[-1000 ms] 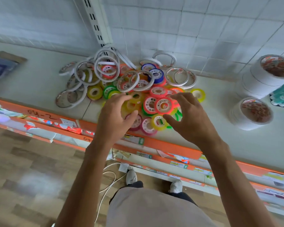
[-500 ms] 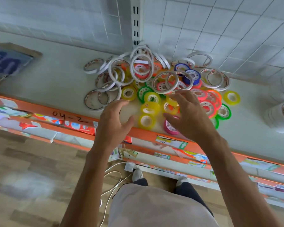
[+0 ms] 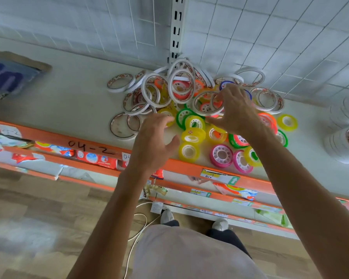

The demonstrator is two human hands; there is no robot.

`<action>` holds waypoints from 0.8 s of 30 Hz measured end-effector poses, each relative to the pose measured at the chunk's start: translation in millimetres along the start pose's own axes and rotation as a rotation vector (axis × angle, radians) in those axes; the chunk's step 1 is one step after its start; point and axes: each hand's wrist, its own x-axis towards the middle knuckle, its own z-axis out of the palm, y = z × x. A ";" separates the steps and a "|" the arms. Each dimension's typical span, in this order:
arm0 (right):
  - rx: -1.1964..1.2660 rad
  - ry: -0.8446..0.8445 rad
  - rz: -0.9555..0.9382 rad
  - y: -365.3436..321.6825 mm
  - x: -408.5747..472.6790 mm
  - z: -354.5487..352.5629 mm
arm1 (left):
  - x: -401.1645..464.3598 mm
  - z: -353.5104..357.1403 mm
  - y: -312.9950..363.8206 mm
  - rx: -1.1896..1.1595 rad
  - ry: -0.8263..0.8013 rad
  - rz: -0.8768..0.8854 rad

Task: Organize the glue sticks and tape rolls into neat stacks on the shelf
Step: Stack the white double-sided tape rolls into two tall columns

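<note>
A loose pile of tape rolls lies on the pale shelf [image 3: 73, 101]. Thin white rings [image 3: 180, 85] make up the back of the pile. Small yellow [image 3: 189, 152], green [image 3: 182, 116] and pink [image 3: 221, 156] rolls lie nearer the front. My left hand [image 3: 153, 141] hovers over the pile's left front with fingers spread and holds nothing. My right hand [image 3: 236, 111] reaches over the middle of the pile, its fingertips at a white ring [image 3: 208, 104]; I cannot tell whether they grip it. No glue sticks are in view.
Stacks of wide white tape [image 3: 343, 146] stand at the right edge. A blue carton [image 3: 6, 77] lies at the far left. The shelf's orange front rail [image 3: 93, 141] carries labels. A slotted upright [image 3: 176, 27] and wire grid back the shelf. Below are wood floor, a white cable and my feet.
My right hand has moved from the front rolls back toward the white rings in the pile's middle. My left hand has stayed near the front left. The view has shifted left.
</note>
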 end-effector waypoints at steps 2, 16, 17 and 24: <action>0.001 -0.037 -0.030 -0.6 4.9 -0.2 | 8.1 2.7 4.3 0.012 -0.026 0.041; 0.211 -0.001 0.065 28.8 -2.1 2.4 | 154.2 33.8 36.8 0.358 -0.552 0.269; 0.203 0.000 0.076 28.9 -2.5 2.3 | 158.4 36.5 36.3 0.365 -0.573 0.281; 0.173 0.110 0.161 17.3 -16.6 -12.6 | 154.5 25.2 34.6 0.311 -0.389 0.265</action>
